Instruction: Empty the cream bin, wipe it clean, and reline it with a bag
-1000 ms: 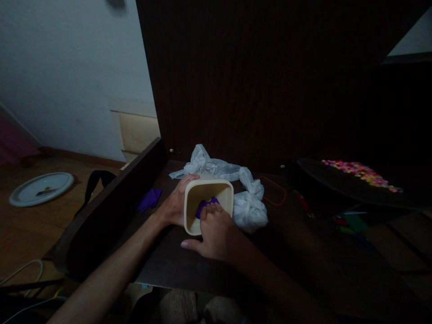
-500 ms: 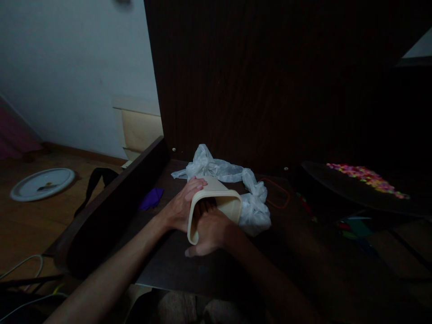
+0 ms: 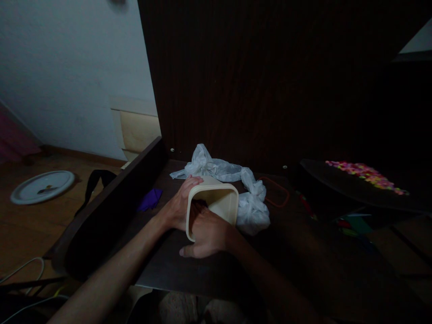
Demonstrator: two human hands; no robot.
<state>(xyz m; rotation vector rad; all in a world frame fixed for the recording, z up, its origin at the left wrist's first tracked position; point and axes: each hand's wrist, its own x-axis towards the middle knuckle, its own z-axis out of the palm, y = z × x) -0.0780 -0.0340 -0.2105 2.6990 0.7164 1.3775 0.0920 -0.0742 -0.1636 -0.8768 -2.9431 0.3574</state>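
A cream plastic container (image 3: pixel 231 191) lies tilted on its side over the dark wooden surface (image 3: pixel 168 265), its mouth facing me. My left hand (image 3: pixel 182 200) wraps round its left side, fingers over the top edge. My right hand (image 3: pixel 209 229) reaches into the mouth; its fingertips are hidden in shadow inside, while the thumb sticks out below the rim. Behind and to the right of the container lie crumpled whitish plastic bags (image 3: pixel 253 209).
A purple cloth (image 3: pixel 150 200) lies left of my left hand, beside a raised wooden edge (image 3: pixel 114 202). An orange loop (image 3: pixel 285 198) is right of the bags. Colourful small pieces (image 3: pixel 367 174) lie far right; a white lid-like disc (image 3: pixel 23 193) rests on the floor.
The container has tipped slightly, with its mouth showing more of the inside, and shifted a little left. My right hand has moved slightly within the mouth, toward its lower left.
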